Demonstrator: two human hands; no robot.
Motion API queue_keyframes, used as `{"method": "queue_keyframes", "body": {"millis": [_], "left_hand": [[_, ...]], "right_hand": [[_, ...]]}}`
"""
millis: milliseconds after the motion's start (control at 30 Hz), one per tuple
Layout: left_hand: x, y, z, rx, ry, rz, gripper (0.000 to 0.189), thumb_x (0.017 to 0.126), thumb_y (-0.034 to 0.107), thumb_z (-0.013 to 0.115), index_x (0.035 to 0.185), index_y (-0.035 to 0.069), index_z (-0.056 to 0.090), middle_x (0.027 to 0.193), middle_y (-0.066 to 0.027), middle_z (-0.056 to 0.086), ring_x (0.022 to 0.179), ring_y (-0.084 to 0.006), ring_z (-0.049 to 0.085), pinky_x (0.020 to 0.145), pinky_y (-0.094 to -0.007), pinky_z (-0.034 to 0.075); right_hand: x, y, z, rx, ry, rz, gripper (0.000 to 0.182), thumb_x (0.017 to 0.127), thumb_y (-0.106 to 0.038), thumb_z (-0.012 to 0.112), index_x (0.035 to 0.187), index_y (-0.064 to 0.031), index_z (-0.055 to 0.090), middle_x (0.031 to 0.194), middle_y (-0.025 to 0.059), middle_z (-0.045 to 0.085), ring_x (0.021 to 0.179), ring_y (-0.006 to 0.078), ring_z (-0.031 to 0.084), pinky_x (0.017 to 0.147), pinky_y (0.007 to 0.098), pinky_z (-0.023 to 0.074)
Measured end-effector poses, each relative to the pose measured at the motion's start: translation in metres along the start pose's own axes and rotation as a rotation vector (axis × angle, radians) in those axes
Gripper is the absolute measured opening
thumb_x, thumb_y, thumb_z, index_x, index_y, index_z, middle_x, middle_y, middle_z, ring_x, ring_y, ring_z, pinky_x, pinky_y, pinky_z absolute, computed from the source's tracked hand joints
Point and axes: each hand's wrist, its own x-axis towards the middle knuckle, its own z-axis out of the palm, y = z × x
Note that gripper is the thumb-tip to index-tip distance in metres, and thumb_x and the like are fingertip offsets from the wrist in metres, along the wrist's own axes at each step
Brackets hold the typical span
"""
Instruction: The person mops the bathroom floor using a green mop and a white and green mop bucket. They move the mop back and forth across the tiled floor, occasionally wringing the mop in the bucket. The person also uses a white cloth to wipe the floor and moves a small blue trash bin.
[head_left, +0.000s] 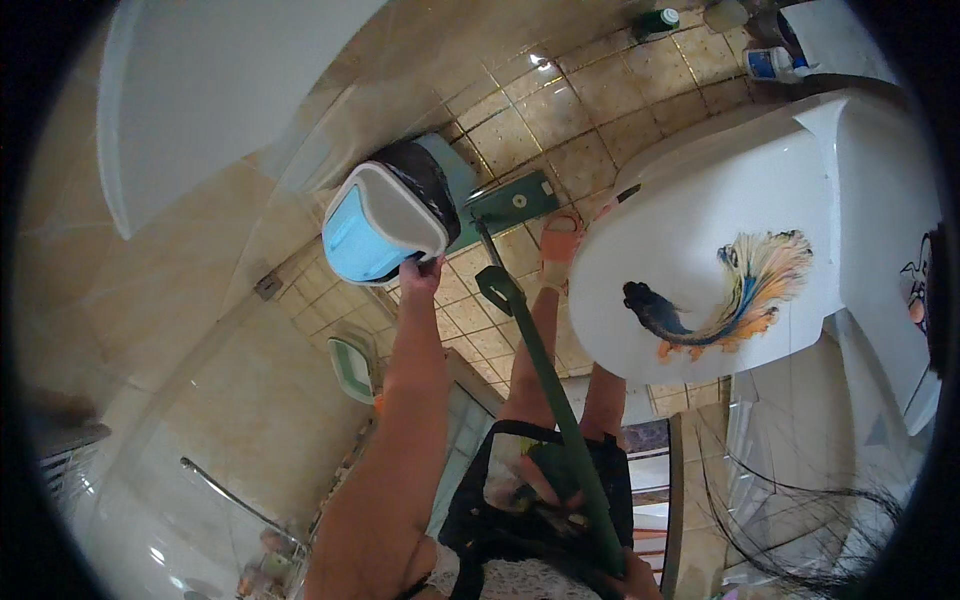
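My left hand (421, 274) grips the near rim of a waste bin (405, 196). The bin has a pale rim, a light blue lid section (360, 238) and a black bag bunched at its far side. At the bottom edge of the picture, my right hand (639, 576) is closed around the green pole (551, 390) of a long-handled floor-cleaning tool, probably a flat mop. Its flat green head (517, 201) rests on the tiles just right of the bin. A folded green bracket (496, 289) sits partway along the pole.
A white toilet (660, 202) with a fish decal on its lid stands at right. Bottles (769, 64) stand on the tiled floor (559, 120) behind it. A white basin edge (217, 90) juts in at upper left. A pale green tub (352, 367) lies left of my arm.
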Motion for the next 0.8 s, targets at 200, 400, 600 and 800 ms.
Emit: {"method": "queue_keyframes", "body": {"millis": [200, 400, 600, 800], "left_hand": [[0.072, 0.011, -0.022, -0.107, 0.055, -0.04, 0.035, 0.092, 0.026, 0.038, 0.116, 0.002, 0.049, 0.111, -0.0171, 0.057, 0.101, -0.0357, 0.055, 0.083, -0.0491, 0.051], [0.078, 0.005, -0.031, 0.006, -0.055, 0.131, 0.037, 0.093, 0.031, 0.04, 0.119, 0.005, 0.047, 0.119, -0.0144, 0.053, 0.104, -0.0305, 0.054, 0.086, -0.0458, 0.048], [0.013, -0.035, -0.083, 0.796, -0.384, 0.226, 0.045, 0.092, 0.032, 0.042, 0.13, 0.009, 0.037, 0.131, -0.0073, 0.041, 0.12, -0.0226, 0.04, 0.1, -0.0428, 0.031], [-0.243, -0.139, -0.116, 1.159, -0.344, -0.111, 0.056, 0.085, 0.039, 0.053, 0.125, 0.002, 0.039, 0.12, -0.0095, 0.047, 0.108, -0.0216, 0.047, 0.09, -0.0369, 0.04]], "right_hand": [[0.005, -0.012, -0.005, -0.031, 0.003, 0.061, 0.048, 0.079, -0.018, 0.06, 0.122, -0.005, 0.043, 0.081, 0.0157, 0.061, 0.071, 0.0296, 0.057, 0.061, 0.04, 0.0442], [0.001, -0.02, -0.003, -0.042, 0.004, 0.092, 0.05, 0.078, -0.019, 0.061, 0.123, -0.0061, 0.042, 0.081, 0.0168, 0.061, 0.073, 0.0326, 0.058, 0.063, 0.042, 0.0452], [-0.028, -0.03, 0.001, -0.127, 0.018, 0.104, 0.053, 0.077, -0.019, 0.062, 0.124, -0.0072, 0.04, 0.082, 0.0179, 0.062, 0.075, 0.0357, 0.059, 0.065, 0.0439, 0.0463], [-0.095, -0.065, 0.014, -0.298, 0.067, 0.151, 0.056, 0.076, -0.02, 0.063, 0.125, -0.0083, 0.038, 0.082, 0.0189, 0.062, 0.077, 0.0387, 0.06, 0.067, 0.0459, 0.0473]]}}
